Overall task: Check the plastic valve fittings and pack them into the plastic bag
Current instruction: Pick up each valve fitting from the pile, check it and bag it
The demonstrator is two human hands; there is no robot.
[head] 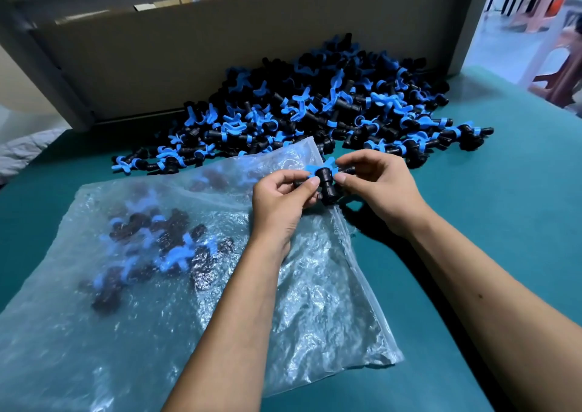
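One black valve fitting with a blue handle (325, 177) is held up between both hands, just above the bag's upper right edge. My left hand (282, 203) pinches its left end with thumb and fingers. My right hand (379, 184) pinches its right end. A clear plastic bag (321, 301) lies flat on the table under my left forearm. Several packed fittings (163, 248) show through it on the left. A big pile of loose black and blue fittings (330, 106) lies beyond the hands.
The teal table top (504, 210) runs to the right and front. A cardboard wall (195, 65) stands behind the pile. Crumpled white material (25, 150) lies at the far left edge. Plastic stools (554, 65) show past the table's right end.
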